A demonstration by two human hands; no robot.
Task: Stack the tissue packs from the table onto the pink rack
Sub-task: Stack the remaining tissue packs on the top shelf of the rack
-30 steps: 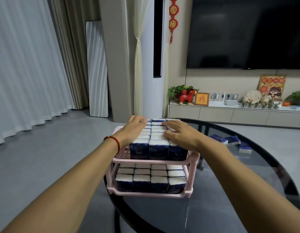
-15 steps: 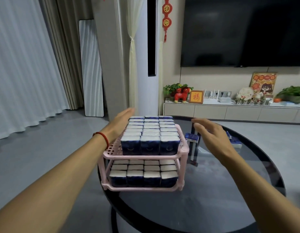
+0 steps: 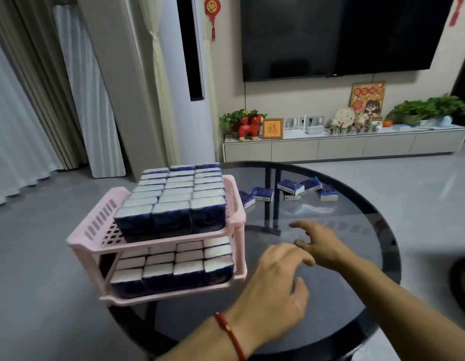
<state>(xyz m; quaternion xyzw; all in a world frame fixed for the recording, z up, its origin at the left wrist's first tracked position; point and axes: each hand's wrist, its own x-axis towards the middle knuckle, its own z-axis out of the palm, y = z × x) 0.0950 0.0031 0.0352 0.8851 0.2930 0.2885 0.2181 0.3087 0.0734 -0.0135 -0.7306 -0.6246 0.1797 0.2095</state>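
Neither hand holds anything. The left hand, a red string bracelet on its wrist, hangs over the glass table at lower centre of the frame with its fingers loose and spread. Just beyond it, the right hand stretches toward the middle of the frame, fingers straight, above the tabletop.

Left of both hands stands the pink rack, at the table's left edge. Its top shelf carries three tight rows of dark-blue tissue packs on end, and the lower shelf is filled too. A few loose packs lie scattered right of centre on the far side of the table, well apart from the hands.
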